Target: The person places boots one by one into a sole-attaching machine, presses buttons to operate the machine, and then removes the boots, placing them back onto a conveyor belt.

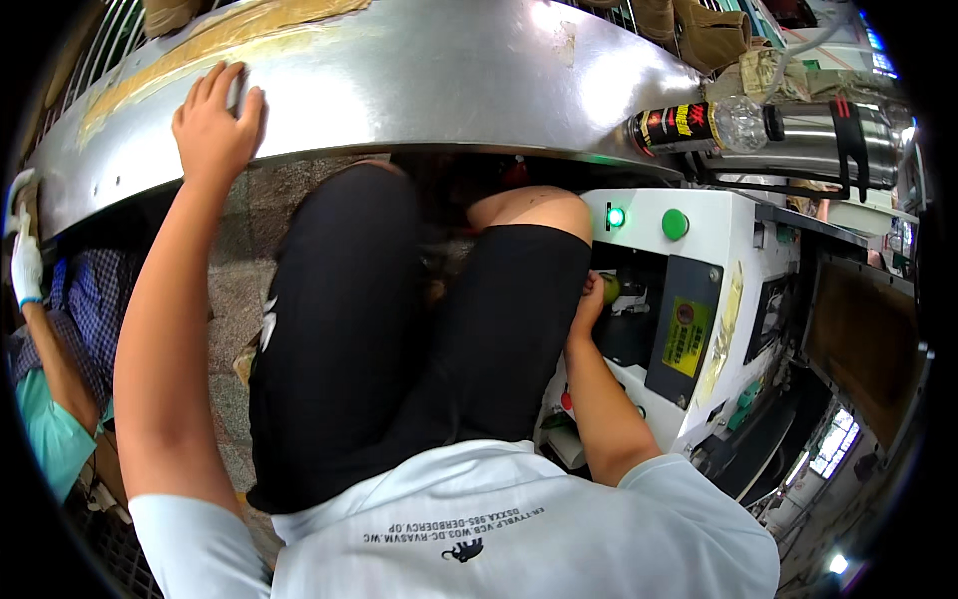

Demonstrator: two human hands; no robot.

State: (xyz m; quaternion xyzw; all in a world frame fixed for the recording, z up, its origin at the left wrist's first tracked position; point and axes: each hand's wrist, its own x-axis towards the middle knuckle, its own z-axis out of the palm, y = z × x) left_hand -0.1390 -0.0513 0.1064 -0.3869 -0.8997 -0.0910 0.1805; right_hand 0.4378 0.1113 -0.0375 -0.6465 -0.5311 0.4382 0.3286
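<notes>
My left hand lies flat on the shiny metal tabletop, near its front edge, fingers stretched out and thumb apart. It holds nothing. Low beside my right thigh, my right hand is at the dark opening of a white machine, its fingers curled in. An olive-green rounded part sits right against these fingers. Whether they grip anything is hidden. On the machine's top face a small green light glows beside a green button.
A plastic bottle and a steel flask lie at the table's right end. Brown boots stand on a rack behind. Tan tape covers the far-left tabletop. At left, a co-worker's gloved hand touches the table end.
</notes>
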